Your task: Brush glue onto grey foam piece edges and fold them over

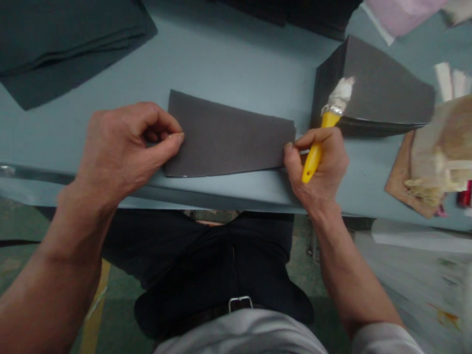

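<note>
A dark grey tapered sheet (232, 137) is stretched between my hands just over the table's front edge. My left hand (129, 142) pinches its wider left end between thumb and fingers. At the narrower right end, my right hand (320, 157) pinches the sheet with thumb and forefinger. That same hand also holds a paintbrush (317, 147) with a yellow handle, its white-coated bristles pointing up and away. Just beyond the brush stands a thick stack of similar grey sheets (387, 88).
The light blue table (236, 64) carries large dark sheets (73, 44) at far left and a dark pile (317, 17) at the back. On the right lie a brown board (400, 172), a stained beige piece (442, 137), white strips (444, 81) and a pink sheet (405, 14).
</note>
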### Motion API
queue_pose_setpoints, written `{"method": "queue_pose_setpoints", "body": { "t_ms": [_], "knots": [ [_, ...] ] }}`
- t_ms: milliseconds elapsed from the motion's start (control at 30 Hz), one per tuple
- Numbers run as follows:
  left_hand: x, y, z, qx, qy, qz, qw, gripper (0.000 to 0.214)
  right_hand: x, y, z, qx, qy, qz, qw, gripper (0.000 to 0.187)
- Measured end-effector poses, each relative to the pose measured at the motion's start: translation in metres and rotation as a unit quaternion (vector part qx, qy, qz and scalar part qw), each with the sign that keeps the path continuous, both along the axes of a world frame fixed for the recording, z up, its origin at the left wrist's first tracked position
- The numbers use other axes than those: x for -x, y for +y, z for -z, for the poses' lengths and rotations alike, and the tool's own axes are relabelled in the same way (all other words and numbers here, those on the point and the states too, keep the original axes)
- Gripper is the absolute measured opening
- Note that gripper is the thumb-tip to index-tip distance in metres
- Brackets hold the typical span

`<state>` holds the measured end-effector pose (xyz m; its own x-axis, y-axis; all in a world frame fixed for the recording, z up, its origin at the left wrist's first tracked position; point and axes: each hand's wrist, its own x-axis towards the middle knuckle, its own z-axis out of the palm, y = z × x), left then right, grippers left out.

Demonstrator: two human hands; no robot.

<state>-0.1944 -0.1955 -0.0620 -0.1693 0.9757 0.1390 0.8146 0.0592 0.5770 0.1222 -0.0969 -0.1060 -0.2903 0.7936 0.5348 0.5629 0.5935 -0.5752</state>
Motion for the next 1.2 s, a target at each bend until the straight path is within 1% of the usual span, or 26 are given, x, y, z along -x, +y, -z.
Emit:
{"method": "queue_pose_setpoints", "body": {
  "t_ms": [100, 167, 367, 500, 633, 900, 1067, 1200],
  "knots": [
    [-0.0007, 0.0006, -0.0002, -0.002, 0.011, 0.009, 1.0, 0.036, 0.0017, 0.0002, -0.001, -0.025, -0.001, 0.006, 1.0, 0.017],
    [-0.001, 0.0012, 0.0002, -0.005, 0.009, 0.013, 1.0, 0.032, 0.0023, 0.0005, -0.0015, -0.028, -0.003, 0.009, 1.0, 0.017],
    [-0.002, 0.0027, 0.0006, 0.005, 0.028, 0.007, 1.0, 0.027, 0.0045, 0.0002, -0.0051, -0.016, 0.012, -0.013, 1.0, 0.017],
    [-0.001, 0.0034, 0.0012, -0.003, 0.031, 0.015, 0.999, 0.023, 0.0078, -0.0024, -0.0085, -0.002, 0.016, -0.004, 1.0, 0.014],
    [0.0002, 0.0039, 0.0028, 0.0, 0.034, 0.016, 0.999, 0.024, 0.0083, -0.0037, -0.0089, 0.006, 0.02, 0.001, 1.0, 0.014],
    [0.001, 0.0041, 0.0061, 0.01, 0.044, 0.011, 0.999, 0.022, 0.0082, -0.0021, -0.007, -0.003, 0.025, -0.006, 1.0, 0.014],
    [0.0007, 0.0042, 0.0081, 0.007, 0.059, 0.014, 0.998, 0.023, 0.0065, -0.0015, -0.0046, -0.001, -0.004, 0.015, 1.0, 0.014],
    [0.0008, 0.0043, 0.0086, 0.002, 0.066, 0.015, 0.998, 0.027, 0.0043, -0.0027, -0.0039, 0.0, -0.018, 0.004, 1.0, 0.016]
  ]
}}
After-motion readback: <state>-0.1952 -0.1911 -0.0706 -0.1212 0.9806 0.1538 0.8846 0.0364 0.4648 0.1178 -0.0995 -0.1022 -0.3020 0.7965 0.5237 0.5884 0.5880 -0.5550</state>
